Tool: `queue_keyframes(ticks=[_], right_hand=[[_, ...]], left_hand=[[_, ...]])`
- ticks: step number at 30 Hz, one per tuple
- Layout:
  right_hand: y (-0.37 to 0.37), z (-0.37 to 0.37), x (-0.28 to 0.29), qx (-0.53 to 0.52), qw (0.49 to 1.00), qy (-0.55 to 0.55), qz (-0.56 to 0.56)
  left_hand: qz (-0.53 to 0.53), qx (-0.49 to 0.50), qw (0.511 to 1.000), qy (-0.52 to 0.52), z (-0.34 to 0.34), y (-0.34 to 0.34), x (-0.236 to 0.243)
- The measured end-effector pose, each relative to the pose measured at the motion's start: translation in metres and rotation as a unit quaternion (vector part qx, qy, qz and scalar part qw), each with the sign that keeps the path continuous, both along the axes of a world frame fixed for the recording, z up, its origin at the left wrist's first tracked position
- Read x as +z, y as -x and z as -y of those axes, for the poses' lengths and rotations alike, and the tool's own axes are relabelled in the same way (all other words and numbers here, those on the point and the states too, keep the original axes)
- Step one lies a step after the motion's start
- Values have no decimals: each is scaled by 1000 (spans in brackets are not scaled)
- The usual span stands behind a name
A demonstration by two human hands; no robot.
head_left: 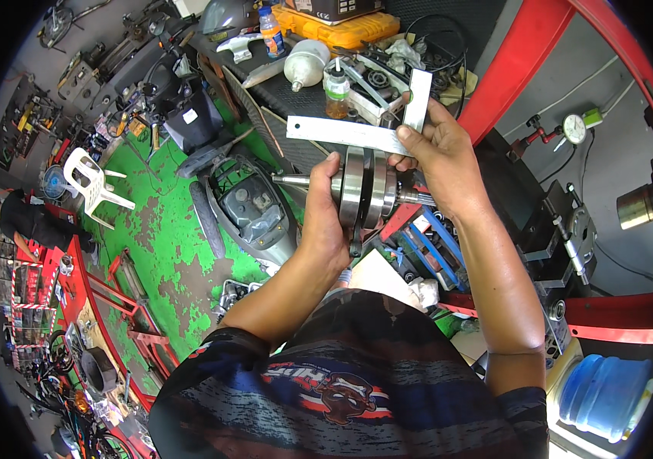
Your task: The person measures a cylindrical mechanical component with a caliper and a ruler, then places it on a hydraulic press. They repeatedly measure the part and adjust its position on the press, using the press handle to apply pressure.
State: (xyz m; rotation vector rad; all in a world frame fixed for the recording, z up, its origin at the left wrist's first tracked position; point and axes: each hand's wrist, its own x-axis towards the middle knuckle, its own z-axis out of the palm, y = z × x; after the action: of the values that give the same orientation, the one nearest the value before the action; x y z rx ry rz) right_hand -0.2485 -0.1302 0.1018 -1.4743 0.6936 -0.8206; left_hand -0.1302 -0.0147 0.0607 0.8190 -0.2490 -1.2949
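In front of my chest, my left hand [325, 206] is wrapped round a shiny steel crankshaft [376, 183] with round webs. Its tapered shaft end points left and its splined end points right; a connecting rod hangs below between the webs. My right hand [441, 153] grips a metal try square [342, 131] near its corner, thumb on top. The long blade reaches left just above the crankshaft's webs, and the shorter arm points up. Whether the blade touches the webs I cannot tell. My right fingertips are close to the top of the right web.
Tools, a squeeze bottle [336, 92] and an orange case [338, 29] crowd the bench ahead. A red frame [506, 69] and a dial gauge [574, 128] stand right. Leftward are a scooter body [250, 206], a white chair [93, 183] and another person [32, 222].
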Motion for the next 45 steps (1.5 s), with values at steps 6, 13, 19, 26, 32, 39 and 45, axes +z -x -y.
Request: queue_keyframes(ticks=[6, 13, 19, 26, 32, 39, 45], right_hand=[[-8, -5, 11, 21, 999, 23, 27], [-25, -18, 32, 65, 996, 44, 44], [-43, -29, 47, 120, 988, 75, 66], [-53, -47, 58, 166, 979, 92, 77], [-51, -55, 60, 185, 974, 102, 79], [-42, -56, 62, 182, 974, 110, 81], [-30, -56, 65, 165, 976, 123, 66]], left_hand=[[25, 12, 999, 31, -5, -9, -3], [32, 84, 995, 38, -27, -11, 26], [19, 150, 986, 65, -49, -12, 46], [44, 203, 974, 85, -72, -12, 55], [42, 213, 972, 91, -82, -8, 54], [39, 207, 973, 96, -84, 2, 57], [49, 200, 974, 99, -82, 11, 61]])
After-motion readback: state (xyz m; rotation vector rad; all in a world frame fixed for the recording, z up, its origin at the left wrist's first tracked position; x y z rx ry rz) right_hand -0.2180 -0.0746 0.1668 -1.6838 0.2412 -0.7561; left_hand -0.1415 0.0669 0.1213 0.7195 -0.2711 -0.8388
